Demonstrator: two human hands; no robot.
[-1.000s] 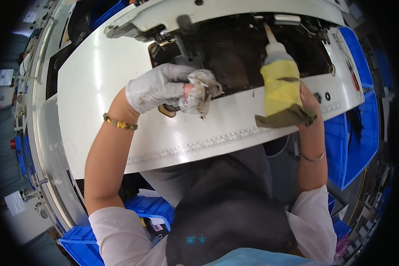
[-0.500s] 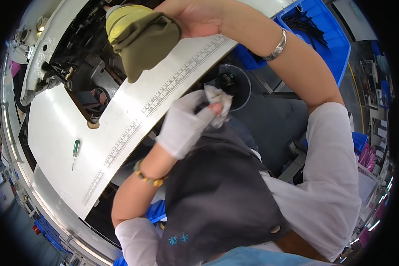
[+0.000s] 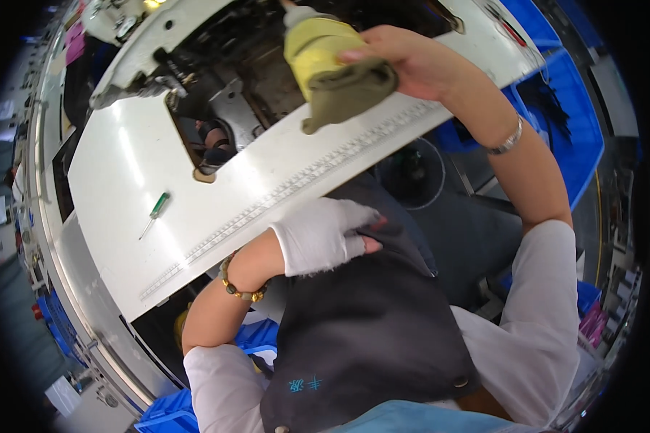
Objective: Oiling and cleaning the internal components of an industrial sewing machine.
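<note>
My right hand (image 3: 422, 63) is closed round a yellow bottle-shaped thing (image 3: 314, 47) with a whitish collar and a narrow tip. A folded olive cloth (image 3: 354, 90) hangs from the same grip, over the white worktop. Below the worktop's near edge, in front of my dark apron (image 3: 361, 325), is my left hand (image 3: 321, 234) in a white fingertip-less glove. Its thumb and fingers are apart, with nothing visible between them. A small green-handled screwdriver (image 3: 154, 214) lies on the left part of the worktop (image 3: 119, 187).
Behind the worktop, a dark cavity (image 3: 260, 86) shows machine parts. A printed ruler (image 3: 296, 184) runs along the near edge. Below it stands a dark round bin (image 3: 430, 196). Blue trays (image 3: 583, 123) with black pieces stand at the right; red-handled tweezers or snips (image 3: 511, 35) lie far right.
A crumpled white wad was in my left hand and is now out of sight; that hand's fingers point lower. My head view has turned, so the worktop and bottle-shaped thing appear further right.
</note>
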